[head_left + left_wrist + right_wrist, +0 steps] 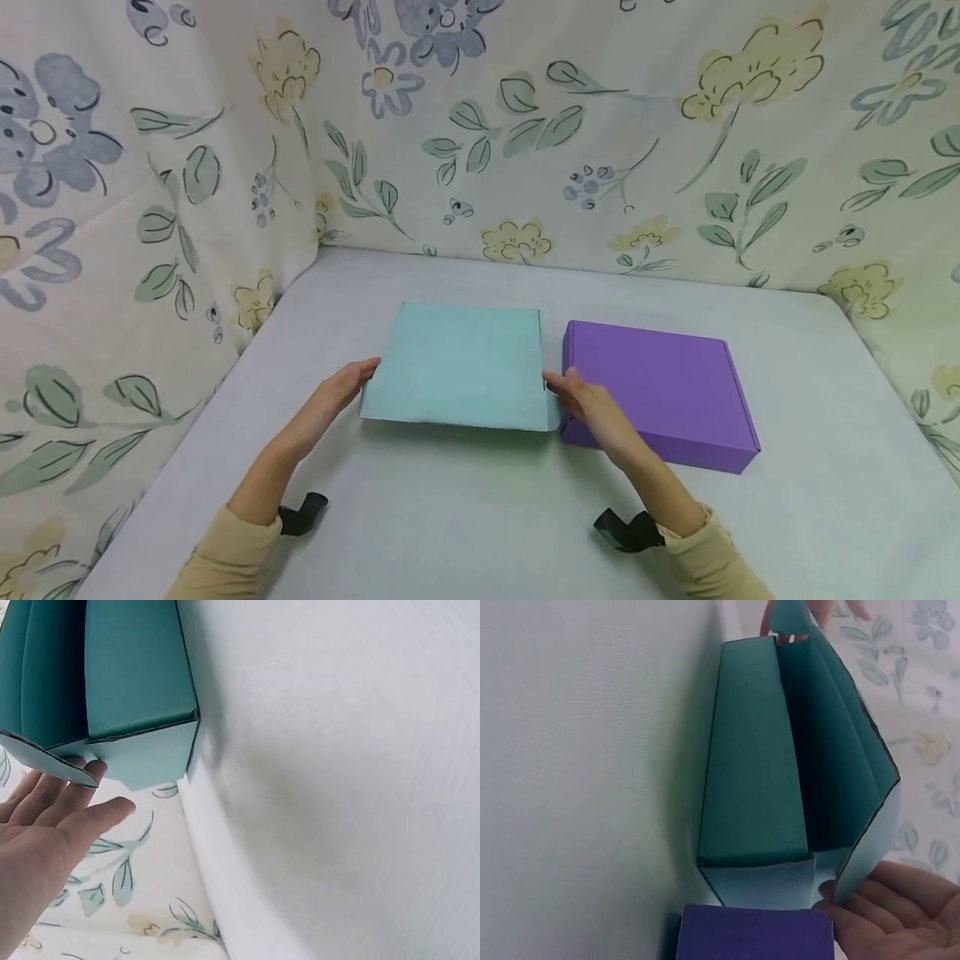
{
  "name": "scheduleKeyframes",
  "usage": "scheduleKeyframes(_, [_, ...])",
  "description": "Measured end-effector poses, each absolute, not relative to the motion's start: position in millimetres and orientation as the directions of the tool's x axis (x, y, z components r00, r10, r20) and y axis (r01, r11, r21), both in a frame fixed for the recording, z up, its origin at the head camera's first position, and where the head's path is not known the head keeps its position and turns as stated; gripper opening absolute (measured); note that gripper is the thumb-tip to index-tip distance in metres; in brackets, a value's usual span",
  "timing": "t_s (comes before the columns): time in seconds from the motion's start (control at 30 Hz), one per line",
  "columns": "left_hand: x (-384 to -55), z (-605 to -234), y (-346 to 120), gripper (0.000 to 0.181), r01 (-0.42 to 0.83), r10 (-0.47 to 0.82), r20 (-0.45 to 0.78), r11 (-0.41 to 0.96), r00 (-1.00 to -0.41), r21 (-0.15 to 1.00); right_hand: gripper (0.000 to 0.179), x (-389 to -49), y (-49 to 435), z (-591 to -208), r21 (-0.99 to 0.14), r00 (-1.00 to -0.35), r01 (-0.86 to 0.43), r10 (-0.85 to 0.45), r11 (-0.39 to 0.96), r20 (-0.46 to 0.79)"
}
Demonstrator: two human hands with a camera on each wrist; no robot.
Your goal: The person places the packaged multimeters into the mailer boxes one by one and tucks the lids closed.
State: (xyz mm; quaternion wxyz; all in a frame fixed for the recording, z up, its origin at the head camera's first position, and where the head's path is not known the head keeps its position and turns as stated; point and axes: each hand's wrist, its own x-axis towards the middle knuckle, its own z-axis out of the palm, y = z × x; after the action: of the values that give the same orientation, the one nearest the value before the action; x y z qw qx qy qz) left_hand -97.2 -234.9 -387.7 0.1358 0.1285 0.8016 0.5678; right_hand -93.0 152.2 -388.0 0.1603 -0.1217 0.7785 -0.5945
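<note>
A light teal cardboard box (461,367) lies in front of me with its lid lifted a little along the near edge. The wrist views show a dark gap between the lid and the front wall (754,757). My left hand (330,408) is at the box's left side, its fingers extended against the lid's side flap (49,759). On the opposite side, my right hand (600,412) touches the lid's right flap (870,844) with mostly straight fingers. Some fingertips are hidden behind the flaps. The inside of the box is too dark to make out.
A closed purple box (663,392) lies right beside the teal one, under my right hand and forearm. Both boxes are on a white-covered table (450,517). Floral curtains (525,125) hang behind the table and along its sides.
</note>
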Motion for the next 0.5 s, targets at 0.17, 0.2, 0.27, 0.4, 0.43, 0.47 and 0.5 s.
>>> scheduleKeyframes(0.17, [-97.2,-387.8,-236.2,0.065,0.031,0.384,-0.089,0.297,-0.919,0.954,0.063,-90.1,146.4,-385.6,-0.969,-0.931,0.042,-0.342,0.242,-0.125])
scheduleKeyframes(0.2, [-97.0,-387.3,-237.0,0.065,0.032,0.388,-0.089,0.294,-0.917,0.955,0.063,-89.7,144.6,-385.4,-0.97,-0.935,0.056,-0.328,0.236,-0.134])
scheduleKeyframes(0.27, [-96.7,-386.6,-238.5,0.065,0.04,0.395,-0.081,0.289,-0.915,0.957,0.062,-89.4,140.6,-385.3,-0.972,-0.939,0.08,-0.312,0.221,-0.148])
scheduleKeyframes(0.4, [-96.6,-386.5,-240.4,0.065,0.048,0.383,-0.066,0.282,-0.921,0.958,0.061,-89.4,135.6,-387.0,-0.977,-0.937,0.089,-0.316,0.196,-0.149])
scheduleKeyframes(0.43, [-96.6,-386.8,-240.2,0.064,0.043,0.376,-0.071,0.287,-0.924,0.957,0.061,-88.9,135.2,-386.9,-0.978,-0.935,0.088,-0.324,0.192,-0.147])
scheduleKeyframes(0.47, [-96.4,-387.2,-239.9,0.064,0.034,0.365,-0.081,0.3,-0.927,0.953,0.059,-88.0,135.5,-387.0,-0.978,-0.932,0.087,-0.33,0.191,-0.147])
scheduleKeyframes(0.5, [-95.9,-387.7,-239.5,0.063,0.02,0.351,-0.098,0.318,-0.931,0.948,0.059,-86.7,136.1,-387.1,-0.977,-0.93,0.088,-0.334,0.192,-0.15])
